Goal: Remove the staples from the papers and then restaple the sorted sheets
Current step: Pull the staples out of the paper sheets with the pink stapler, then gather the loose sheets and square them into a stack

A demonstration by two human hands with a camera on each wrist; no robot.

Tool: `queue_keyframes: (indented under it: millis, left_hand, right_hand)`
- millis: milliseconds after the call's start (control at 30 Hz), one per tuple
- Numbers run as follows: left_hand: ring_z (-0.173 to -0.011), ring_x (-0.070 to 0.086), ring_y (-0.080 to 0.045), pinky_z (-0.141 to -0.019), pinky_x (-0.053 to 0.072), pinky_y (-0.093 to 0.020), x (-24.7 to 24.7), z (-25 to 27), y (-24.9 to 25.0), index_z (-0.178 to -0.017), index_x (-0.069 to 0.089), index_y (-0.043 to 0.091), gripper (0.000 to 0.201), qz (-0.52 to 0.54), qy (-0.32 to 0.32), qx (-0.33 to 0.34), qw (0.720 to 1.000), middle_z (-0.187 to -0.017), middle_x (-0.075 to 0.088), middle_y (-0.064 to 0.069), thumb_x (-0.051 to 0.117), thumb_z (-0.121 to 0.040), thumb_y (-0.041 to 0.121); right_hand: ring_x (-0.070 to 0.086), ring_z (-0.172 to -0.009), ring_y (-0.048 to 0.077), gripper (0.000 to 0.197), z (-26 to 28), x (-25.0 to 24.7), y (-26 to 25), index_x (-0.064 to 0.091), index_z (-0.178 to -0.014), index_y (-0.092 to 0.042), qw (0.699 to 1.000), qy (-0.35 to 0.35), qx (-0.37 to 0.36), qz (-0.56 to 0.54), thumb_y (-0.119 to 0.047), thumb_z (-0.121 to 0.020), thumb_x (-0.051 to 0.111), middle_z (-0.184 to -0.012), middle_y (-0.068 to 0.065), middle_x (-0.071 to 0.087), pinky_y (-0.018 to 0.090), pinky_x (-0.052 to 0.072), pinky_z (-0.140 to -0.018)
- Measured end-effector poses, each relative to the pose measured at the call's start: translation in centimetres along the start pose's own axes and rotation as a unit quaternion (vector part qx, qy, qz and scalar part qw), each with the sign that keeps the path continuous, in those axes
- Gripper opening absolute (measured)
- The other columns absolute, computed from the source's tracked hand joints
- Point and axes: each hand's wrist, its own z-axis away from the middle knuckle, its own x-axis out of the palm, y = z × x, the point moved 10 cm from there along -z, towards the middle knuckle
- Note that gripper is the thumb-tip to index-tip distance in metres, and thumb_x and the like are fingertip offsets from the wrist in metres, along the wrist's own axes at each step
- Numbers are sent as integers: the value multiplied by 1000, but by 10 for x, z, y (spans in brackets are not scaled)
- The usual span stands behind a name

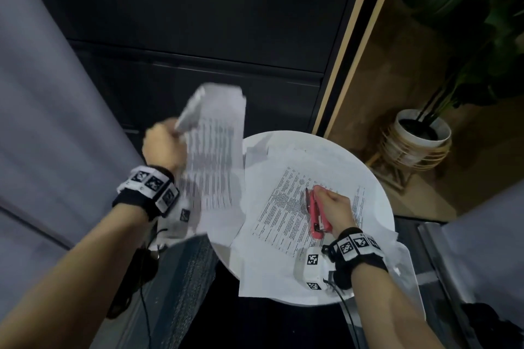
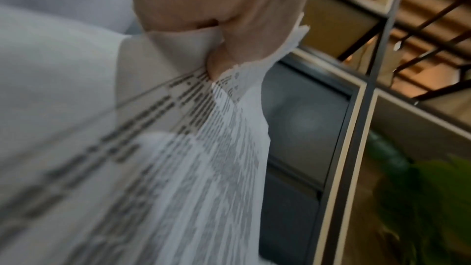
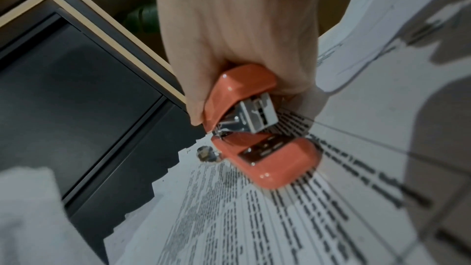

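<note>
My left hand (image 1: 163,141) holds a blurred bundle of printed sheets (image 1: 215,150) up in the air, left of the table; in the left wrist view the fingers (image 2: 224,47) pinch the sheets (image 2: 203,158) near their top edge. My right hand (image 1: 334,205) grips a coral-red stapler (image 1: 317,214) just above printed pages (image 1: 286,207) lying on the round white table (image 1: 377,192). Seen from the right wrist, the stapler (image 3: 254,128) has its mouth apart over the page (image 3: 280,219). A dark pen (image 1: 307,198) lies beside the stapler.
More loose sheets (image 1: 255,150) lie at the table's far left, and a clear plastic sleeve (image 1: 402,258) hangs off its right edge. A potted plant (image 1: 422,133) in a wicker stand sits on the floor to the right. Dark cabinets (image 1: 198,22) stand behind.
</note>
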Motion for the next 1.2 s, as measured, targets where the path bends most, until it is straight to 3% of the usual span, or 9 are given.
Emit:
queue_keyframes:
  millis: [133,200,300,433,600,733,867,1000,1200]
  left_hand:
    - [-60,48,-17,-52,37,-31,-68,-31,40,-69,59,12,29,234,134,63,961,-65,52,-1,35,-63,-2]
    - [-59,41,-12,-48,32,-28,-69,-46,51,-58,45,11,17,344,119,42,930,-62,42,3,35,-63,-1]
    - [-61,55,-15,-49,46,-28,-34,-51,60,-59,55,15,20,380,66,-5,923,-65,55,3,42,-66,1]
    - [-70,68,-25,-57,58,-45,54,-21,65,-71,65,6,23,285,-64,-26,956,-75,69,-8,43,-72,-2]
    - [-98,62,-37,-72,46,-37,126,39,62,-114,61,9,31,-3,-169,0,986,-110,65,-19,51,-86,5]
    - [-147,8,-30,-113,16,-56,187,98,73,-154,1,19,99,-146,-301,105,936,-161,3,-11,67,-84,44]
    - [-147,-19,-26,-111,-6,-65,232,191,109,-152,-9,36,93,-154,-443,277,839,-159,-24,1,46,-85,70]
    - [-144,-26,-25,-104,-14,-73,259,261,98,-149,-13,44,95,-229,-558,333,725,-155,-31,8,39,-78,82]
    - [-145,-25,-23,-102,-9,-77,259,217,59,-146,-10,52,102,-265,-542,308,736,-156,-27,15,54,-72,80]
  right_hand:
    - [67,-70,32,30,2,4,-4,76,-91,-15,1000,-9,-4,-9,-44,-88,66,-82,18,75,51,57,-74]
    - [70,-67,27,27,6,4,-8,73,-101,-13,1000,-14,-4,-27,-37,-92,65,-81,13,76,40,60,-67]
    - [66,-60,25,23,8,0,-9,72,-93,-9,998,-18,-4,-52,-30,-94,63,-72,11,74,28,56,-53]
    - [63,-50,20,24,9,-28,-20,69,-89,-3,995,18,-20,-98,-26,-94,63,-69,14,69,19,48,-42]
    - [58,-61,23,25,9,-99,-30,72,-83,-8,981,146,-26,-129,-32,-87,67,-64,9,65,33,52,-61]
    - [58,-66,20,21,21,-134,-48,68,-92,-8,975,166,-61,-133,-28,-93,64,-77,8,63,26,46,-59]
    - [57,-65,14,15,23,-138,-52,67,-98,-12,977,147,-69,-138,-26,-94,64,-76,3,62,24,42,-53]
    - [63,-69,22,15,17,-144,-39,70,-97,-10,977,151,-68,-133,-23,-90,68,-82,12,68,26,51,-63]
    - [69,-93,32,9,16,-168,-19,70,-78,-21,970,191,-61,-136,-26,-84,74,-95,15,72,45,54,-93]
